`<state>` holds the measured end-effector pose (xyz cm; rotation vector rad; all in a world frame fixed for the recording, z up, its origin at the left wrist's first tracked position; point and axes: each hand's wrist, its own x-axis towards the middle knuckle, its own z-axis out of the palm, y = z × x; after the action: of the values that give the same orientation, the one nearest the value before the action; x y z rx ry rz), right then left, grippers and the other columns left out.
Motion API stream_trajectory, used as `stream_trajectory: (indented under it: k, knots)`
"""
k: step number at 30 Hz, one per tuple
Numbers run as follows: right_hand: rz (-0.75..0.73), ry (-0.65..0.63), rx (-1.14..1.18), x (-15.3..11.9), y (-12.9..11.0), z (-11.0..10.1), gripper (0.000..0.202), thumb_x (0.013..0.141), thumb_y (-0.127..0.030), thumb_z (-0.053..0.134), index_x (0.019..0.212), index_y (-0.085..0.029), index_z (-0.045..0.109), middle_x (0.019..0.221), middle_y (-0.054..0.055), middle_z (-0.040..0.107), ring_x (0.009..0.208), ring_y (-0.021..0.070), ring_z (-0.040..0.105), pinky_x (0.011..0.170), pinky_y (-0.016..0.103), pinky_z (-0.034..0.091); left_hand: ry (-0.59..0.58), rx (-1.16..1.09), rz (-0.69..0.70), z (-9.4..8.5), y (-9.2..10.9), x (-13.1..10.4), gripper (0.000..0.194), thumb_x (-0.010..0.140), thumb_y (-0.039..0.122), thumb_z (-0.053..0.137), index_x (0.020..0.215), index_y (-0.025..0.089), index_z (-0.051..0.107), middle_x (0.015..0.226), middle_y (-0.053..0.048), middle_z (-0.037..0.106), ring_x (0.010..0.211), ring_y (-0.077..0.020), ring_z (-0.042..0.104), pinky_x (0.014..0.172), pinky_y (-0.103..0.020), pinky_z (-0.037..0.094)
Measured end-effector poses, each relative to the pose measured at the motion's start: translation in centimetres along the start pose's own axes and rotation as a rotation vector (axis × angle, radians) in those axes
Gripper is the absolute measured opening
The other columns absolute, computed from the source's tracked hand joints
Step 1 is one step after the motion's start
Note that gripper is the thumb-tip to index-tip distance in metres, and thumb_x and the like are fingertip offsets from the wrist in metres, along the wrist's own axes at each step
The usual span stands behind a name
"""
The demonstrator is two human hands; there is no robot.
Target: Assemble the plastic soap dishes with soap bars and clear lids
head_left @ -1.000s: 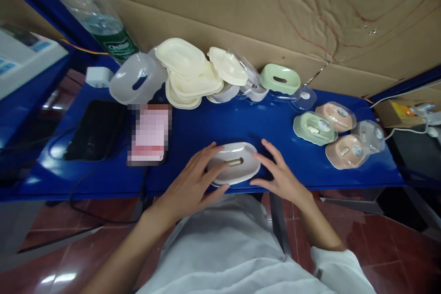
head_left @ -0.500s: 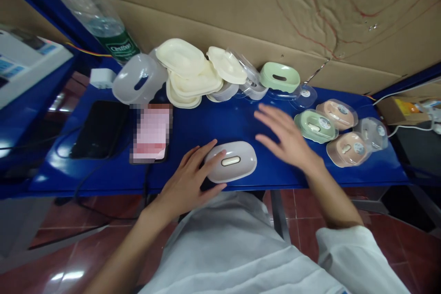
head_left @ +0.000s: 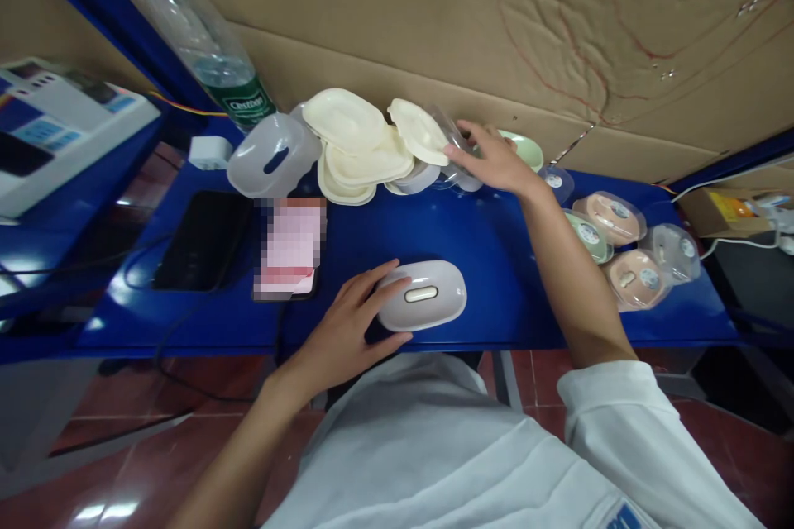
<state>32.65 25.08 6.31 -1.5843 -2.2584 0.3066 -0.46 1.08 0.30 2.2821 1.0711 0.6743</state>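
The pale-grey oval plastic dish [head_left: 444,299] is left to the spread left hand [head_left: 347,324]; any grip by the rearward-moved right hand [head_left: 495,159] is hidden.

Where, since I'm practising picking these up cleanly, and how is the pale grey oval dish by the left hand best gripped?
Probably by the free right end of the dish, coming from the right and pinching across its long edges: it lies flat, longer than wide, and the left hand spans its other end.
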Motion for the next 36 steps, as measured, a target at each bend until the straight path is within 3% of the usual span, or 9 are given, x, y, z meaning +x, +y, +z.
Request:
stream_trajectory:
  k: [3, 8, 11, 16, 20, 24, 29, 33, 36]
  knots:
    - [0.006, -0.044, 0.002, -0.3, -0.5, -0.4, 0.088, 0.096, -0.092, 0.048, 0.160, -0.032, 0.054, 0.161, 0.013, 0.058, 0.154, 0.0437, 0.048, 0.128, 0.080, 0.025, -0.007, 0.014, 0.015, 0.1, 0.0, 0.0, 0.063, 0.104, 0.041, 0.071, 0.161, 0.032, 0.047, 0.173, -0.012, 0.044, 0.156, -0.0327, 0.049, 0.130, -0.054, 0.041]
    - [-0.027, -0.088, 0.019, -1.3, -1.3, -0.1, 0.083, 0.103, -0.085, 0.043, 0.169, -0.034, 0.042, 0.175, 0.009, 0.044, 0.166, 0.0462, 0.026, 0.128, 0.085, 0.008, -0.002, 0.029, 0.022, 0.2, -0.1, 0.0, 0.062, 0.104, 0.041, 0.071, 0.161, 0.031, 0.047, 0.174, -0.013, 0.042, 0.157, -0.0332, 0.048, 0.129, -0.055, 0.041]
    - [-0.082, -0.015, 0.015, -2.5, -2.0, 0.3, 0.079, 0.105, -0.081, 0.044, 0.169, -0.034, 0.040, 0.174, 0.010, 0.045, 0.164, 0.0426, 0.033, 0.130, 0.079, 0.016, -0.009, 0.036, 0.014, 0.2, 0.0, 0.0, 0.063, 0.104, 0.042, 0.071, 0.161, 0.031, 0.047, 0.174, -0.013, 0.042, 0.157, -0.0330, 0.047, 0.129, -0.054, 0.042]
    - [-0.195, 0.085, 0.046, -3.6, -3.1, 1.2, 0.078, 0.103, -0.076, 0.055, 0.164, -0.029, 0.044, 0.168, 0.013, 0.046, 0.158, 0.0364, 0.042, 0.130, 0.059, 0.035, -0.009, 0.051, 0.019, 0.3, -0.1, 0.0, 0.063, 0.105, 0.044, 0.069, 0.162, 0.030, 0.046, 0.174, -0.014, 0.042, 0.157, -0.0337, 0.047, 0.130, -0.056, 0.040]
    - [-0.256, 0.126, 0.129, -2.9, -3.1, 2.0, 0.078, 0.095, -0.074, 0.068, 0.157, -0.029, 0.051, 0.163, 0.015, 0.049, 0.156, 0.0395, 0.043, 0.130, 0.064, 0.034, -0.008, 0.034, 0.008, 0.2, 0.0, 0.1, 0.065, 0.104, 0.045, 0.070, 0.162, 0.032, 0.044, 0.173, -0.013, 0.043, 0.157, -0.0342, 0.047, 0.130, -0.057, 0.041]
    - [-0.296, 0.171, 0.126, -3.4, -3.8, 1.0, 0.077, 0.091, -0.070, 0.075, 0.153, -0.029, 0.054, 0.164, 0.016, 0.046, 0.157, 0.0450, 0.040, 0.128, 0.073, 0.031, 0.009, -0.064, -0.056, 0.2, 0.1, 0.0, 0.074, 0.101, 0.044, 0.075, 0.165, 0.035, 0.039, 0.172, -0.011, 0.043, 0.158, -0.0328, 0.046, 0.130, -0.054, 0.044]
    - [-0.465, 0.077, 0.184, -10.0, -7.0, -0.8, 0.063, 0.095, -0.053, 0.078, 0.151, -0.032, 0.058, 0.160, 0.012, 0.052, 0.153, 0.0397, 0.049, 0.128, 0.064, 0.040, 0.152, -0.292, -0.181, 1.2, -0.6, -0.5, 0.094, 0.089, 0.044, 0.089, 0.164, 0.035, 0.034, 0.164, -0.013, 0.048, 0.153, -0.0328, 0.053, 0.129, -0.055, 0.046]
    - [-0.560, -0.079, 0.304, -16.4, -9.3, 0.6, 0.060, 0.097, -0.040, 0.079, 0.151, -0.029, 0.056, 0.156, 0.015, 0.056, 0.150, 0.0327, 0.055, 0.122, 0.051, 0.051, 0.202, -0.374, -0.156, 2.0, -1.4, -0.8, 0.103, 0.087, 0.046, 0.091, 0.167, 0.036, 0.027, 0.166, -0.015, 0.047, 0.153, -0.0343, 0.054, 0.129, -0.059, 0.045]
    - [-0.588, -0.095, 0.283, -18.6, -10.0, 2.2, 0.057, 0.098, -0.036, 0.077, 0.150, -0.026, 0.057, 0.153, 0.017, 0.059, 0.151, 0.0332, 0.054, 0.122, 0.052, 0.050, 0.187, -0.384, -0.159, 1.9, -1.5, -0.8, 0.110, 0.087, 0.047, 0.091, 0.170, 0.037, 0.020, 0.165, -0.016, 0.050, 0.150, -0.0345, 0.058, 0.125, -0.058, 0.049]
